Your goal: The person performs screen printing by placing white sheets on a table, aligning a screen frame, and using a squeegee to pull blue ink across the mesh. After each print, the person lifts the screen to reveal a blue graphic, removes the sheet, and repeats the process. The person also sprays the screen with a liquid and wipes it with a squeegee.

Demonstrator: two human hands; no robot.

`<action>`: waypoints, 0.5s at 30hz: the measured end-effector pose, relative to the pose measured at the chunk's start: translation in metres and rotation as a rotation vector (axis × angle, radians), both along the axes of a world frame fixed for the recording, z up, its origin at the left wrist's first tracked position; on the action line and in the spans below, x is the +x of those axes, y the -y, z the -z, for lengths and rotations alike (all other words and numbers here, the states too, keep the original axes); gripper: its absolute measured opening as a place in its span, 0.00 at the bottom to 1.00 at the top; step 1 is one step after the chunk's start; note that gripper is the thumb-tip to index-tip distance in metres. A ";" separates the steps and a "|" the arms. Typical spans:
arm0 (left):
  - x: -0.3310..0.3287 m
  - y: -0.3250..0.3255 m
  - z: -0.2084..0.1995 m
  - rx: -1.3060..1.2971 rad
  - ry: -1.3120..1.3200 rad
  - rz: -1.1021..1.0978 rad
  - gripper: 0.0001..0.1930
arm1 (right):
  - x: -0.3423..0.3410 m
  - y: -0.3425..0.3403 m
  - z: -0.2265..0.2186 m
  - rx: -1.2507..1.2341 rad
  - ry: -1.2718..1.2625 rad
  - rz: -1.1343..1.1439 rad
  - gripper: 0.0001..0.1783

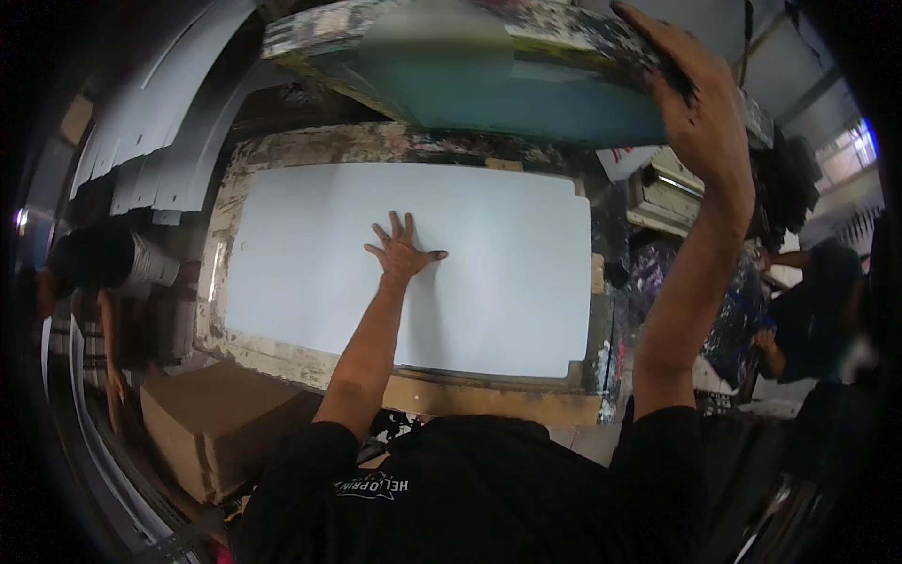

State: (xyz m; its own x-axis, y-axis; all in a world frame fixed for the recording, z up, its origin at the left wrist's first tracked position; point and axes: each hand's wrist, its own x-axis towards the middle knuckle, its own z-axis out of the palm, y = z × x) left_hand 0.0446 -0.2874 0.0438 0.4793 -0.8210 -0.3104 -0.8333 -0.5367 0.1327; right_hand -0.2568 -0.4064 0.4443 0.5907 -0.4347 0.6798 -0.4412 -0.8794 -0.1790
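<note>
A large white sheet (507, 282) with notched right corners lies flat on a worn, paint-stained board (221, 282). My left hand (400, 252) rests palm down near the sheet's middle, fingers spread wide. Above the far side of the board, a screen-printing frame (376, 42) with a blue-green mesh is raised at a tilt. My right hand (700, 103) grips the frame's right end, the thumb on the near side and the fingers over its top edge. Part of the frame's top is blurred.
A brown cardboard box (225, 414) stands at the near left, beside the board. White panels (178, 103) hang or lean at the far left. Two other people are nearby, one person (113, 263) at left and another person (817, 301) at right, next to dark plastic wrapping (723, 324).
</note>
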 end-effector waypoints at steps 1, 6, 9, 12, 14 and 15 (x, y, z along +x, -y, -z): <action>0.000 -0.002 0.005 -0.022 0.019 0.011 0.66 | 0.008 -0.010 -0.004 -0.012 0.008 0.009 0.31; -0.002 0.000 -0.003 0.018 -0.008 0.011 0.64 | 0.005 0.003 0.009 0.048 0.085 -0.004 0.30; -0.004 0.003 -0.004 0.039 -0.011 -0.008 0.63 | 0.006 -0.020 -0.003 0.169 -0.023 0.112 0.32; -0.008 0.005 -0.011 0.042 -0.029 -0.005 0.62 | -0.006 -0.018 0.013 0.062 -0.021 0.036 0.32; -0.012 0.007 -0.013 0.046 -0.040 0.013 0.61 | -0.011 -0.022 0.029 -0.081 -0.011 0.047 0.32; -0.017 0.003 -0.013 -0.014 -0.042 0.018 0.56 | -0.013 -0.029 0.038 -0.141 -0.006 0.099 0.32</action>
